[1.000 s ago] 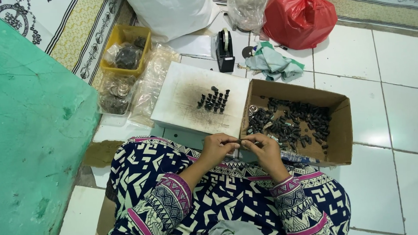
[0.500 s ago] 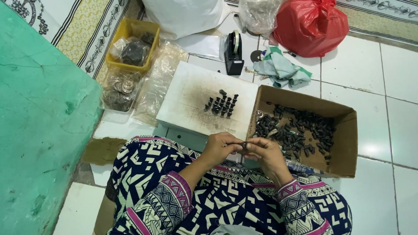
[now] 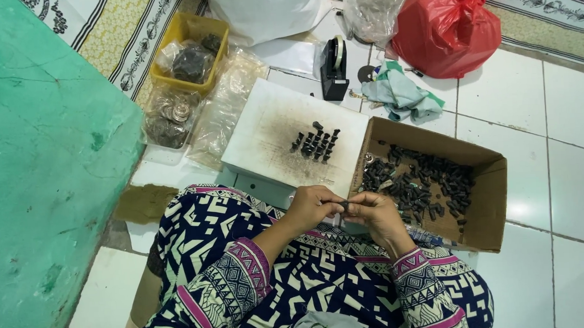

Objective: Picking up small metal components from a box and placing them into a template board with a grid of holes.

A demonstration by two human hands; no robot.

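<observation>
Hands: left hand [image 3: 314, 205] and right hand [image 3: 371, 211] together, pinching 1 small black piece [image 3: 344, 205] over lap | Done: little group of black pieces [image 3: 315, 142] on white board [image 3: 265, 129] | Left: many in brown cardboard box [image 3: 478, 225]

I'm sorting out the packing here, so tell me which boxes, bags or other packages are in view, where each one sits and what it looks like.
Cardboard box: right of the hands, open, brown, holding small dark parts.
Red plastic bag: top right, knotted, bulging.
Clear plastic bag: top centre, crumpled.
White sack: top, beside the clear bag.
Yellow tray: upper left, rectangular, holding bagged dark items.
Flat clear bags: left of the white board.
</observation>
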